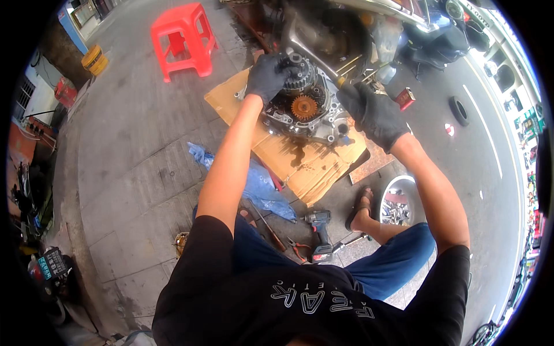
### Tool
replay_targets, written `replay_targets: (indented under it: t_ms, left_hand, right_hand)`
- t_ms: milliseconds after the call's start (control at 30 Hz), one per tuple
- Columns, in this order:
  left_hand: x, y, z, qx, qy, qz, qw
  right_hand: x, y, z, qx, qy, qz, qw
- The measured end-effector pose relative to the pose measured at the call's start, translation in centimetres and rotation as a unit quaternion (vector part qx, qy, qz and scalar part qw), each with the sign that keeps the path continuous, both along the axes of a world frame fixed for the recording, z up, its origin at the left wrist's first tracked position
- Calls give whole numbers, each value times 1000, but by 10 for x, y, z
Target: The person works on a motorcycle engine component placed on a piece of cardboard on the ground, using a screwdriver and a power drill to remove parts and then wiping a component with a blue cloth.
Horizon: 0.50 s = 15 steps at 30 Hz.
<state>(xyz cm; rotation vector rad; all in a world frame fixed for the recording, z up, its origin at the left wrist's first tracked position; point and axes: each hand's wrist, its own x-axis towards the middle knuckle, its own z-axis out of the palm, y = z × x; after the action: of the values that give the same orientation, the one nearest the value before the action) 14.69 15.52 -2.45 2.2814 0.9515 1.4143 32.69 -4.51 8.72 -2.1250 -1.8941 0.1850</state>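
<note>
An opened engine (323, 118) lies on a flattened cardboard sheet (311, 179), with dark oil stains beside it. Inside sits a bronze-coloured gear (304, 107), next to a round toothed clutch basket (300, 79). My left hand (267, 78), in a black glove, has its fingers curled on the clutch basket's left side; the fingertips are partly hidden. To the right of the engine, my right hand (375, 112), also gloved, is closed round the yellowish handle of what looks like a hammer (314, 56). Its metal end reaches up and left, over the far side of the clutch basket.
Near my feet lie a blue cloth (262, 187), a cordless impact driver (319, 233), pliers (298, 249) and a metal bowl (397, 202) of small parts. A red plastic stool (184, 40) stands far left. Beyond the engine is a motorcycle (441, 43); a red can (405, 98) stands right.
</note>
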Motion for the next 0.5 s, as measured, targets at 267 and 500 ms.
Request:
replay_targets:
  t_ms: [267, 500]
  left_hand:
    - [-6, 2, -10, -52, -118, -55, 990]
    - [-4, -18, 6, -110, -72, -33, 991]
  right_hand:
    - [19, -29, -14, -18, 146, -53, 988]
    - [35, -106, -83, 65, 496, -211, 840]
